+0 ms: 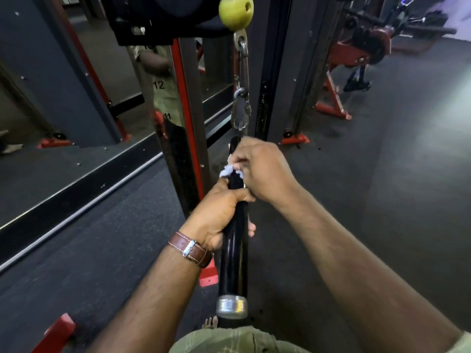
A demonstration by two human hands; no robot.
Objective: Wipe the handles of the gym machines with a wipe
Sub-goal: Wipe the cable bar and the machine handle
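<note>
Mid-frame, our left hand [221,212] grips the glossy black bar handle [234,253]; right hand [257,171] pinches the crumpled white wipe [227,171], next stroking downward

I see glossy black handle [233,250], silver end cap [231,306], white wipe [227,171], yellow-green ball [235,12], brown white-stitched watch strap [190,248], red machine frames [334,103], dark grey floor [382,174].

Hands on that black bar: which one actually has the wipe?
The right hand, higher on the black handle, pinches the white wipe against it. The left hand, with the brown watch strap, only grips the bar below.
</note>
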